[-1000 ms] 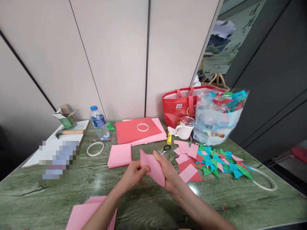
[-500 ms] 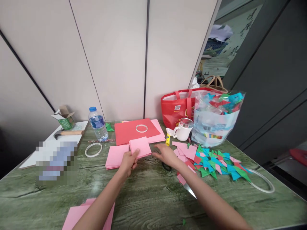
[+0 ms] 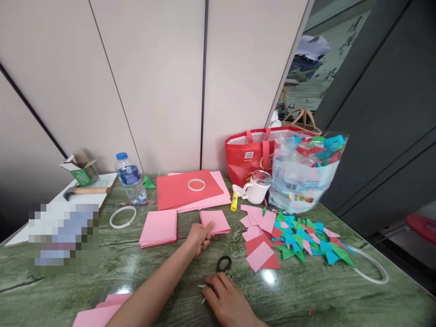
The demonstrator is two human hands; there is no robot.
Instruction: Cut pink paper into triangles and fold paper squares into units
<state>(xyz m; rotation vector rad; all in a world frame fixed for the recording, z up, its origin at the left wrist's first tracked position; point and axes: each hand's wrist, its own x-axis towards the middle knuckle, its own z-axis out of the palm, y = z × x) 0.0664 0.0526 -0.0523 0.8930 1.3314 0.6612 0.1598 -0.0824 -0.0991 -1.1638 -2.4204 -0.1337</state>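
My left hand (image 3: 198, 237) pinches the near corner of a small stack of pink paper squares (image 3: 215, 221) that lies flat on the green marble table (image 3: 143, 277). My right hand (image 3: 227, 303) rests low on the table near me, its fingers closed over the blades of black-handled scissors (image 3: 223, 264). The scissor handles stick out beyond the fingers. A second, larger stack of pink squares (image 3: 159, 228) lies just left of my left hand.
Red and pink sheets with a white ring (image 3: 196, 184) lie at the back. Nearby are a water bottle (image 3: 130, 178), glue stick (image 3: 234, 202), white mug (image 3: 256, 186), red bag (image 3: 250, 154) and plastic bag of folded pieces (image 3: 303, 172). Coloured triangles (image 3: 306, 236) spread at right; more pink sheets (image 3: 97, 313) at bottom left.
My left hand has set the small pink stack down flat on the table. My right hand let go of the paper, reached to the scissors and drew them toward me.
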